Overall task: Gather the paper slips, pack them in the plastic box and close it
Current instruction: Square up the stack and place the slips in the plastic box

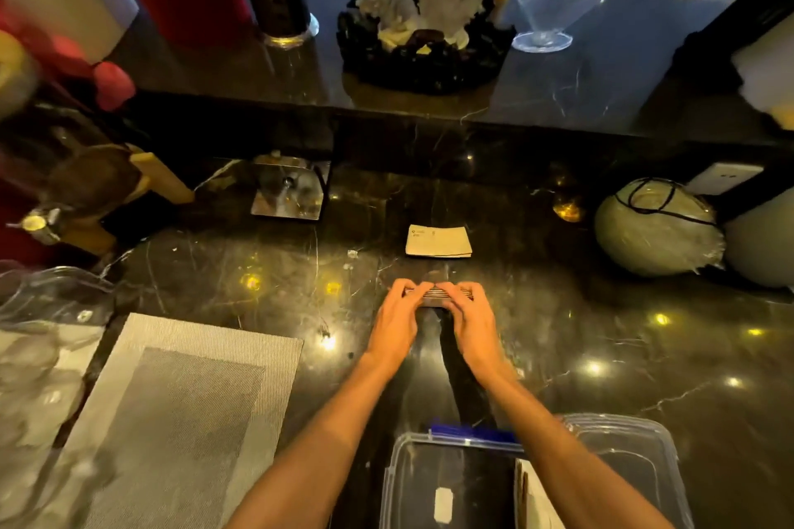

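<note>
Paper slips (pixel 437 293) — a stack on edge, gripped between left fingers (pixel 401 292) and right fingers (pixel 462 294).

Both hands, the left hand (pixel 397 311) and the right hand (pixel 466 314), pinch a stack of paper slips (pixel 436 293) on the dark marble counter (pixel 601 335). Another slip pile (pixel 438 241) lies just behind. A clear plastic box (pixel 412 481) sits open nearby.
</note>
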`<state>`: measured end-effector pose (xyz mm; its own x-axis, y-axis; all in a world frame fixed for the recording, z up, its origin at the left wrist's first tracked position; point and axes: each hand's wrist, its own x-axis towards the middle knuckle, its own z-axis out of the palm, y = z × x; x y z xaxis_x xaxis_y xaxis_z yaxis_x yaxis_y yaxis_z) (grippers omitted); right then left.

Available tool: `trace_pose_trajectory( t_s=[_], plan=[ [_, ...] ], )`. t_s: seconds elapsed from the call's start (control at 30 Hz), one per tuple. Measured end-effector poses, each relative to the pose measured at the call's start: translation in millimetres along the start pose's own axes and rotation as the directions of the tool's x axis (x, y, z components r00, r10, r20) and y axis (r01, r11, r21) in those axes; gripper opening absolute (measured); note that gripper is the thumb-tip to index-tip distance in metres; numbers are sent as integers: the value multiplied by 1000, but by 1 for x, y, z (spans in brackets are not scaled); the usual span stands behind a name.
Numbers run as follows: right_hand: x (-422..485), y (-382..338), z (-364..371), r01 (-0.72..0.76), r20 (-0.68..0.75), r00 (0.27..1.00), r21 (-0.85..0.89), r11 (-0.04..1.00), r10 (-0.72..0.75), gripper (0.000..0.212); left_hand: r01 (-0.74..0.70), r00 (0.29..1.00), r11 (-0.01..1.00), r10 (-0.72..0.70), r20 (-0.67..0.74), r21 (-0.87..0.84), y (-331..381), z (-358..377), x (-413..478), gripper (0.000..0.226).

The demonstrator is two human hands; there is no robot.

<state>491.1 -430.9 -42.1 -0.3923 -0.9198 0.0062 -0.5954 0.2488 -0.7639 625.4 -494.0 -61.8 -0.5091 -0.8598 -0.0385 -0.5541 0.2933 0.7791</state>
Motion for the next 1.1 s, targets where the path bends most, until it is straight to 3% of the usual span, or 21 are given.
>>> trace_pose_trajectory(
  t_s=[0.13, 0.3, 0.57, 0.73, 1.1],
  plan=[
    [-3, 11, 14, -14, -24, 1000, 72, 997, 15, 35, 101, 995, 991, -101, 7, -83, -6, 9, -3, 50],
    [-3, 19, 20, 20, -2, 1000, 31, 999, -20, 49, 158, 983, 948, -178, -49, -275, 1, 21, -1, 49],
    [3, 22, 13, 60, -126, 990, 20, 998, -57, 39, 109, 980, 961, -147, -136, -254, 8, 19, 5, 50],
    [-8, 33, 10, 79, -29, 996, 3, 997, -79, 36, 139, 988, 957, -151, -27, -253, -2, 19, -4, 49],
    [2, 42, 3, -13, 54, 999, 87, 996, 9, 42, 51, 997, 991, -57, -44, -126, -1, 12, 2, 35]
  ],
)
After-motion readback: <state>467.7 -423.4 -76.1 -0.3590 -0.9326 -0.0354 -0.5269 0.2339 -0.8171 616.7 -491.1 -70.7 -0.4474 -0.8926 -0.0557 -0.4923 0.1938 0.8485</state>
